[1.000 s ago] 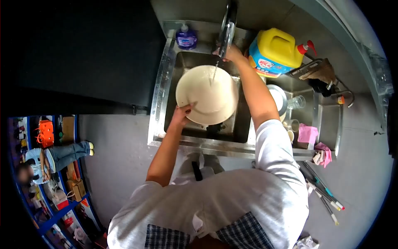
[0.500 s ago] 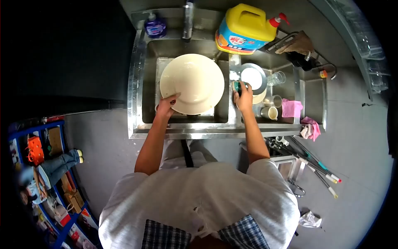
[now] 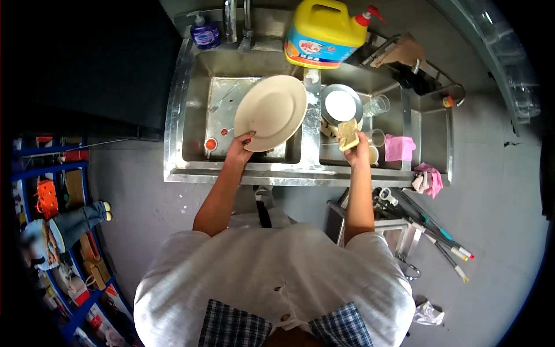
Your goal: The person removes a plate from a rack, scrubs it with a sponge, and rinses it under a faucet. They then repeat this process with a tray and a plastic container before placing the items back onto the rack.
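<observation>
Over the left basin (image 3: 222,95) of three in one metal sink, the left hand (image 3: 238,149) grips one large cream plate (image 3: 270,110) by its near rim, thumb on the upper face; the plate is tilted, and the fingers beneath it are hidden. The right hand (image 3: 359,151), well apart from the left, pinches one yellowish sponge (image 3: 348,134) over the middle basin (image 3: 393,95). Just beyond the sponge sits one grey dish (image 3: 358,99) with a single white round piece (image 3: 340,106) in it, and part of something pale shows beneath. Beside these are two clear glasses, a far glass (image 3: 379,105) lying on its side and a near glass (image 3: 377,137), plus one cup (image 3: 373,155) partly covered by the right hand. Two pink cloths show: one larger cloth (image 3: 399,148) near the divider, one crumpled cloth (image 3: 430,174) at the front edge of the third basin (image 3: 433,127). Two pump containers stand behind the basins, one purple bottle (image 3: 205,33) and one yellow-and-blue jug (image 3: 324,40). Two small red spots show in the left basin, one of them in a round fitting (image 3: 211,144). One other person (image 3: 43,240) is far off to the left, by the shelves (image 3: 52,150).
</observation>
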`<state>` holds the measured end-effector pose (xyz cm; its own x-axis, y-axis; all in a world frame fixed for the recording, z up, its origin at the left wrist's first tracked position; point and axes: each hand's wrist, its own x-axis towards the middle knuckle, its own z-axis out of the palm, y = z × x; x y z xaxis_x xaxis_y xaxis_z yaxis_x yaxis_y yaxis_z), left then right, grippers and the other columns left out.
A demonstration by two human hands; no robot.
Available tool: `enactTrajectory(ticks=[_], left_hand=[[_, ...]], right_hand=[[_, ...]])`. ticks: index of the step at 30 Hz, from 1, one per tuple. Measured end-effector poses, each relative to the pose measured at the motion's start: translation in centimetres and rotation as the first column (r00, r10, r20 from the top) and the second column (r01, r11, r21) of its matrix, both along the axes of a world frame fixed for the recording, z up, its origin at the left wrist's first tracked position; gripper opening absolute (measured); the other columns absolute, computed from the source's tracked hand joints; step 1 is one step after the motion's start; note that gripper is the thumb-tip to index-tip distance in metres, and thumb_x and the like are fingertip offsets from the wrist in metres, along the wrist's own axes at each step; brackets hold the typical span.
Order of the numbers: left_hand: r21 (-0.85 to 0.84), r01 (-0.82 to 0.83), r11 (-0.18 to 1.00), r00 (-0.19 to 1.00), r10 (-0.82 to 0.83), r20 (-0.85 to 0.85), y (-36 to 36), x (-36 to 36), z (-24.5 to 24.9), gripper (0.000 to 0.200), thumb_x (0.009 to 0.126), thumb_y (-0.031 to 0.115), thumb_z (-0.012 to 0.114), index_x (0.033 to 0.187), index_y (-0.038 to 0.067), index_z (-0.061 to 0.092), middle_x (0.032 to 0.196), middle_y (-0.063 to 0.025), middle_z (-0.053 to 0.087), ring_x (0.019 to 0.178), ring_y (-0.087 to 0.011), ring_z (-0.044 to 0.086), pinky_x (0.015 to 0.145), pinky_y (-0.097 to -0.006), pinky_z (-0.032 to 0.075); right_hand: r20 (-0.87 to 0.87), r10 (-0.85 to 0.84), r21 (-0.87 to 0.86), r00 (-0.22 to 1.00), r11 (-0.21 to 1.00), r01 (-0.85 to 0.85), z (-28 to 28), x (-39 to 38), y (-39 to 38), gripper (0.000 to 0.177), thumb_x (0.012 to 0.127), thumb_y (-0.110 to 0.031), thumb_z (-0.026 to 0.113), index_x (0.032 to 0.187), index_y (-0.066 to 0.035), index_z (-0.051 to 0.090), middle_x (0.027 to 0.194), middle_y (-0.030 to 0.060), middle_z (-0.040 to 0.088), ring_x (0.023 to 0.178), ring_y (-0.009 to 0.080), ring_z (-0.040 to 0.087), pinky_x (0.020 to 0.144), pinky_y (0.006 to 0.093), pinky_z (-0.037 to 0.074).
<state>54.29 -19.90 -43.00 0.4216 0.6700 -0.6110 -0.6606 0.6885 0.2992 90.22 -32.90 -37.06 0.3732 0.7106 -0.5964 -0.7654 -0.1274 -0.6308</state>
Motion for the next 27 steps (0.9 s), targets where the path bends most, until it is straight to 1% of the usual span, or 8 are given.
enactTrajectory(ticks=[2,5,7,8,10,18,24,27], left_hand=[[0.035,0.058,0.998,0.998,-0.059,0.023,-0.5,0.5,1.0,0.038,0.08,-0.004,0.061,0.117,-0.002,0.052,0.107,-0.0115,0.06,0.1,-0.0257,0.059,0.087,-0.0377,0.051],[0.129,0.18,0.975,0.984,-0.177,-0.029,0.2,2.3,2.1,0.04,0.081,-0.003,0.061,0.119,-0.004,0.05,0.11,-0.0143,0.06,0.1,-0.0279,0.061,0.086,-0.0399,0.052],[0.179,0.218,0.959,0.973,-0.199,-0.116,0.3,3.8,1.9,0.039,0.08,-0.005,0.061,0.117,-0.005,0.052,0.109,-0.0149,0.061,0.096,-0.0278,0.063,0.083,-0.0393,0.054],[0.191,0.21,0.959,0.974,-0.188,-0.129,-0.1,4.6,1.6,0.038,0.079,-0.006,0.06,0.116,-0.005,0.053,0.108,-0.0149,0.062,0.095,-0.0277,0.064,0.082,-0.0391,0.054],[0.221,0.197,0.955,0.975,-0.168,-0.145,-0.3,6.7,0.9,0.037,0.078,-0.008,0.059,0.115,-0.004,0.054,0.107,-0.0149,0.062,0.093,-0.0274,0.064,0.08,-0.0387,0.055],[0.272,0.244,0.931,0.969,-0.224,-0.104,-0.6,9.5,-3.7,0.039,0.077,-0.005,0.063,0.115,-0.002,0.056,0.107,-0.0115,0.063,0.094,-0.0245,0.064,0.076,-0.0355,0.053],[0.382,0.306,0.872,0.889,-0.118,-0.441,-0.2,10.7,0.6,0.036,0.088,0.019,0.064,0.115,-0.003,0.058,0.104,-0.0116,0.065,0.089,-0.0194,0.062,0.076,-0.032,0.05],[0.225,0.363,0.904,0.777,-0.16,-0.609,1.0,11.3,-1.9,0.047,0.091,0.03,0.06,0.126,-0.001,0.049,0.113,-0.0123,0.061,0.095,-0.0187,0.06,0.079,-0.0325,0.049]], right_hand=[[0.029,-0.029,-0.015,0.999,0.999,0.029,2.2,-1.2,0.6,0.04,0.09,-0.019,0.046,0.124,0.003,0.047,0.107,0.0173,0.061,0.078,0.0306,0.065,0.065,0.0367,0.053],[0.52,-0.044,0.043,0.853,0.999,0.025,4.3,-3.0,2.2,0.04,0.089,-0.015,0.051,0.126,0.002,0.048,0.106,0.0149,0.061,0.087,0.0259,0.064,0.076,0.0313,0.051],[0.915,0.065,-0.025,0.398,0.994,-0.104,4.7,-4.8,3.2,0.044,0.086,-0.016,0.055,0.127,-0.001,0.05,0.115,0.0185,0.057,0.101,0.0297,0.058,0.087,0.0362,0.046],[0.996,0.075,-0.064,0.052,0.982,-0.178,4.6,-5.6,4.0,0.046,0.084,-0.015,0.056,0.128,-0.003,0.05,0.119,0.0206,0.055,0.106,0.0328,0.055,0.092,0.0398,0.044],[0.936,0.159,-0.247,-0.315,0.932,-0.266,4.7,-8.0,5.3,0.049,0.08,-0.013,0.057,0.129,-0.006,0.05,0.129,0.0229,0.047,0.117,0.0392,0.046,0.101,0.0456,0.036],[0.789,0.307,-0.446,-0.533,0.882,-0.153,-2.0,-7.4,7.4,0.055,0.086,-0.012,0.053,0.137,0.0,0.038,0.145,0.0227,0.029,0.133,0.0455,0.027,0.106,0.0529,0.027],[0.826,0.258,-0.409,-0.501,0.886,-0.218,-2.4,-9.1,10.5,0.055,0.088,-0.015,0.051,0.139,0.0,0.035,0.148,0.0209,0.026,0.136,0.0447,0.022,0.109,0.0541,0.022],[0.839,0.211,-0.438,-0.502,0.81,-0.391,-1.0,-12.0,9.6,0.056,0.088,-0.015,0.053,0.139,-0.002,0.036,0.148,0.0185,0.029,0.137,0.0425,0.023,0.11,0.0532,0.021]])
